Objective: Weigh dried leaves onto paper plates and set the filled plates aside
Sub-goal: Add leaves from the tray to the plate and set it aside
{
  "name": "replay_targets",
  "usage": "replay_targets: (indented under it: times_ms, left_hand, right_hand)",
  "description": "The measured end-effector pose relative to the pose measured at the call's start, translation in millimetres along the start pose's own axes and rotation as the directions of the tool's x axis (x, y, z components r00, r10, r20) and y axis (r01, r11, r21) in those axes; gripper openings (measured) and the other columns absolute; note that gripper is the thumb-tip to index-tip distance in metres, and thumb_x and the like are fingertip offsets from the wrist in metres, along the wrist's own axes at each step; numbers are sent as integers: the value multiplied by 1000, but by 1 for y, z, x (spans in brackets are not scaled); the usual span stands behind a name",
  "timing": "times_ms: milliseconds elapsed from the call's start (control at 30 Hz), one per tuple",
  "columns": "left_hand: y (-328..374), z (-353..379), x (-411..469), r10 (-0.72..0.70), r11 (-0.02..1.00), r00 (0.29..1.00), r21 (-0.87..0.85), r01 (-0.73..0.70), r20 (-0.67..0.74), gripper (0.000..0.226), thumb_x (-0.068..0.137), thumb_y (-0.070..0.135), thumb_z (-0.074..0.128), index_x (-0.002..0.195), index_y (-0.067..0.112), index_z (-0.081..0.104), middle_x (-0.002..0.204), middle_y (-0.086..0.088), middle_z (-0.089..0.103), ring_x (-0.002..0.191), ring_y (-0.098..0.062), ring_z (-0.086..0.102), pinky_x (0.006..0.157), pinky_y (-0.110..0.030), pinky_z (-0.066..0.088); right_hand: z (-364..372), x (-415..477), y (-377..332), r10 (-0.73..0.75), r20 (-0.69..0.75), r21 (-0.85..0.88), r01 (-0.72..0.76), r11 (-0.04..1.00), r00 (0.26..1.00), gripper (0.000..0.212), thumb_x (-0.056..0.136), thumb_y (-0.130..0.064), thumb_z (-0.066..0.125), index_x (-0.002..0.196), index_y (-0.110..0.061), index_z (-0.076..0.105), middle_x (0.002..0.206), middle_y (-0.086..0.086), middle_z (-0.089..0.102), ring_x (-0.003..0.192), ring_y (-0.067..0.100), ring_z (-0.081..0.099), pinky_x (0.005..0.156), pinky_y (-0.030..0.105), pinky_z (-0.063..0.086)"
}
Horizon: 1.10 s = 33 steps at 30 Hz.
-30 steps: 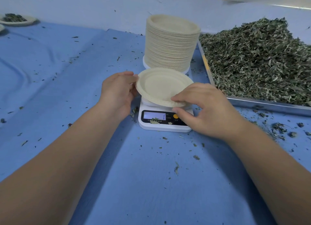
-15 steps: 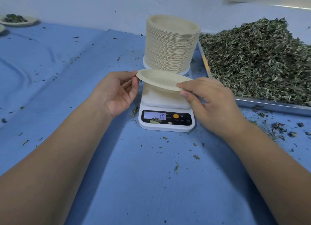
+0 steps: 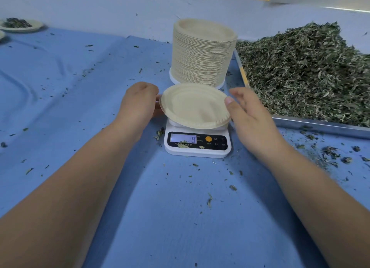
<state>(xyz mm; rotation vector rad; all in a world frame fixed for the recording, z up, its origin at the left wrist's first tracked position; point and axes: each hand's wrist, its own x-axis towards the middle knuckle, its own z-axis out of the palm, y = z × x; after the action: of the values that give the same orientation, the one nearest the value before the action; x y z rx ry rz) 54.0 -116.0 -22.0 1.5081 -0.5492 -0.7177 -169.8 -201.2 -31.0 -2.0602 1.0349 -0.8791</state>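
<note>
Two round off-white paper plates sit at the far left edge of the blue cloth-covered table (image 3: pixel 60 91). One is a filled plate (image 3: pixel 37 26) carrying a small mound of dark dried leaves. Just beside it is a sliver of second plate rim (image 3: pixel 1 35), cut off by the frame, so its contents cannot be told. Loose leaf crumbs (image 3: pixel 88 71) speckle the cloth between there and the centre.

The left hand (image 3: pixel 138 105) shows its back. Its fingers are curled at the left rim of an empty round off-white paper plate (image 3: pixel 195 105), with a fingertip above the rim and the thumb below, pinching it. That plate lies on top of a small white digital kitchen scale (image 3: pixel 197 152), whose lit display (image 3: pixel 183 138) reads 9. A few leaf bits lie on the scale's black front panel.

Directly behind the scale, a tall stack of matching paper plates (image 3: pixel 202 53) stands upright on a white base (image 3: pixel 172 77). The right hand (image 3: pixel 252 117) is loosely spread and grips nothing: its thumb tip touches the plate's right rim, while the fingers (image 3: pixel 241 94) are relaxed and apart from it.

Farther right, a shallow metal tray (image 3: pixel 320 125) holds a large heap of dried green leaves (image 3: pixel 310 71), and more crumbs lie scattered on the cloth in front of the tray.
</note>
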Motion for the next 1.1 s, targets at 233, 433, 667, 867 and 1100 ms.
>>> replay_targets:
  times_ms: [233, 433, 667, 867, 1100]
  left_hand:
    - [4, 4, -11, -128, 954, 983, -253, 158, 131, 12, 103, 22, 50, 109, 14, 57, 75, -8, 70, 61, -18, 68, 60, -26, 57]
    - [9, -3, -11, -128, 968, 982, -197, 154, 136, 18, 101, 23, 50, 114, 11, 56, 88, -16, 69, 58, -22, 65, 52, -26, 55]
    - [8, -2, -8, -117, 991, 989, -53, 122, 94, 21, 102, 24, 49, 117, 12, 58, 91, -13, 71, 70, -23, 68, 59, -28, 56]
    - [2, 16, -16, -137, 965, 987, -212, 153, 90, 16, 103, 28, 49, 96, 16, 57, 101, -5, 66, 89, -26, 62, 86, -40, 49]
    - [1, 16, -20, -177, 912, 978, -355, 206, 112, 21, 101, 29, 53, 94, 13, 63, 85, -7, 72, 80, -29, 68, 87, -45, 57]
  right_hand:
    - [6, 7, -2, 274, 152, 594, -310, 742, 949, 32, 90, -48, 57, 113, -28, 58, 116, 6, 73, 106, 21, 71, 100, 50, 54]
    - [-6, 11, -2, 273, 187, 563, -331, 757, 944, 28, 101, -44, 51, 120, -24, 54, 102, 9, 77, 92, 25, 76, 83, 41, 60]
    - [-5, 10, 3, 271, 145, 420, -307, 854, 952, 19, 92, -50, 57, 104, -36, 63, 107, -3, 74, 94, 16, 74, 78, 32, 61]
    - [6, 9, 3, 226, 129, 262, -253, 931, 966, 27, 74, -74, 52, 100, -70, 51, 128, -19, 60, 122, 10, 58, 108, 44, 45]
    - [7, 8, 1, 228, 159, 316, -268, 910, 961, 33, 70, -72, 53, 102, -67, 53, 135, -14, 60, 127, 13, 55, 110, 48, 42]
